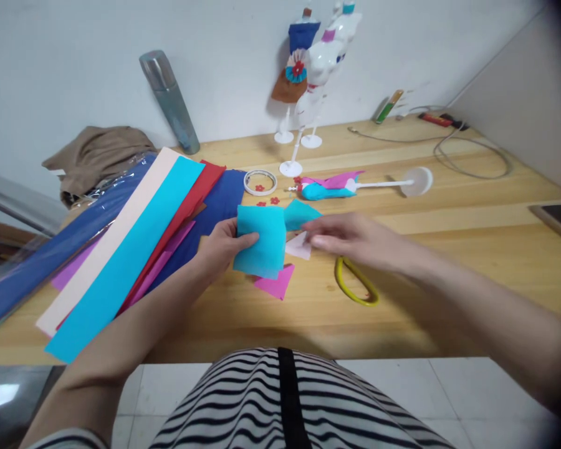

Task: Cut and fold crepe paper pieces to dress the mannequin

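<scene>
A square of turquoise crepe paper (260, 243) is in my left hand (222, 246), pinched along its left edge with the thumb on top. My right hand (339, 234) has its fingers drawn together over loose scraps, beside a turquoise scrap (300, 214) and a pale pink scrap (299, 247). Which scrap the fingertips grip is not clear. A magenta scrap (278, 284) lies partly under the turquoise square. Just below my right forearm are yellow scissor handles (355, 287); the blades are hidden.
Crepe-paper strips (135, 243) are piled at left. A tape roll (260, 182) and small red flowers (275, 201) lie ahead. A paper-dressed mannequin (330, 187) lies on its side, with others (303, 75) upright behind. A flask (171, 103), glue stick (389, 107) and cable (472, 171) are at the back.
</scene>
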Tool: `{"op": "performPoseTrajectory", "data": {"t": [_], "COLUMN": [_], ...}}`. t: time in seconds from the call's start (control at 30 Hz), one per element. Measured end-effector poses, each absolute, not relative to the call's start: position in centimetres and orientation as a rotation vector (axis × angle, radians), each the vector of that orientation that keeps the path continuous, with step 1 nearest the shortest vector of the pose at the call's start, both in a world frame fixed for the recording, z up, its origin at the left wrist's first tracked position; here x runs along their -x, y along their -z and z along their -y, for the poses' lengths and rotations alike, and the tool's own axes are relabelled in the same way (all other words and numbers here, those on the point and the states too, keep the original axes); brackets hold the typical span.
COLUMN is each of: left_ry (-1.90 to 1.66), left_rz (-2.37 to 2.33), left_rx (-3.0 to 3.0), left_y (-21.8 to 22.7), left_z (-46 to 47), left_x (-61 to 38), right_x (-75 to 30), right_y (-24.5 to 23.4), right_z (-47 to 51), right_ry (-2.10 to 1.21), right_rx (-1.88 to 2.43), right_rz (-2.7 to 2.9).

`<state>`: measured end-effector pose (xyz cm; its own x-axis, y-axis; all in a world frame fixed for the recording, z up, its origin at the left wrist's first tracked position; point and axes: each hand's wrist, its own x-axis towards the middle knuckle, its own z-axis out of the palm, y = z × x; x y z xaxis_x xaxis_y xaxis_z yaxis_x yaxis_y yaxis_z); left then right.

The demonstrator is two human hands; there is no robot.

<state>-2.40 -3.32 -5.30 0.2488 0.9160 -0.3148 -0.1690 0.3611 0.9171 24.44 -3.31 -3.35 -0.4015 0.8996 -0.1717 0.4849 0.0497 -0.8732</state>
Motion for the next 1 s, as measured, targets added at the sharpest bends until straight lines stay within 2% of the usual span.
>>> {"op": "performPoseTrajectory", "data": {"t": [0.1,0.27,1.0], "left_ry": [-0.921,-0.944,-0.919], "left_rz": [-1.007,-0.965,-1.083], "left_rx": [-0.932,-0.960,-1.013], "left_y": [5.2,5.6,6.3], "left_z": [2.3,0.7,0.1], "left_x": [1.9,2.3,3.1], "right_x": [-20.4,-18.0,-17.8], "right_y": [4.1,5.8,5.9], "right_z": [1.6,-1.4,-2.2], "right_ry": [-1.626,-1.503,-1.426], "right_rx": [1.194,1.211,1.194], "right_rz": [1.634,1.385,1.566]}}
